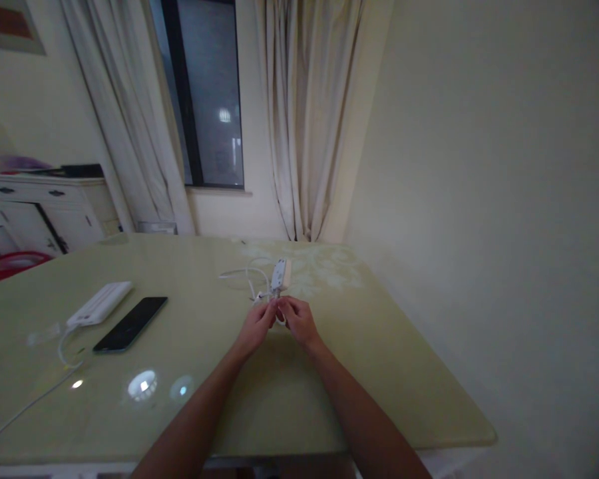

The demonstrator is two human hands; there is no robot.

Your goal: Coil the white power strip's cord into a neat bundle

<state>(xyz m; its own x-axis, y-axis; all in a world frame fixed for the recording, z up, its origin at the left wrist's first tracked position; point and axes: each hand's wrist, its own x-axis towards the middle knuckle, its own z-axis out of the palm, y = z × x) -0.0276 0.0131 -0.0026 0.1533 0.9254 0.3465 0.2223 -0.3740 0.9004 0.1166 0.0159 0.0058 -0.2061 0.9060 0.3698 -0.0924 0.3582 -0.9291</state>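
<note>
Both of my hands meet close together over the middle of the table. The fingers of my left hand (257,323) are pinched at the near end of a small white block (281,274), which looks like a power strip with small markings on its greyish face. My right hand (298,319) pinches at the same spot, its fingertips touching the left ones. A white cable (252,271) is looped loosely on the table behind and left of my hands and runs in to my fingers. What exactly lies between the fingertips is partly hidden, but the cable passes there.
A black phone (130,324) lies to the left, beside a white power bank (100,303) with a white cord (32,403) trailing to the table's left front. The glossy table (379,372) borders a wall on the right. Curtains, a window and a white cabinet (74,216) stand behind.
</note>
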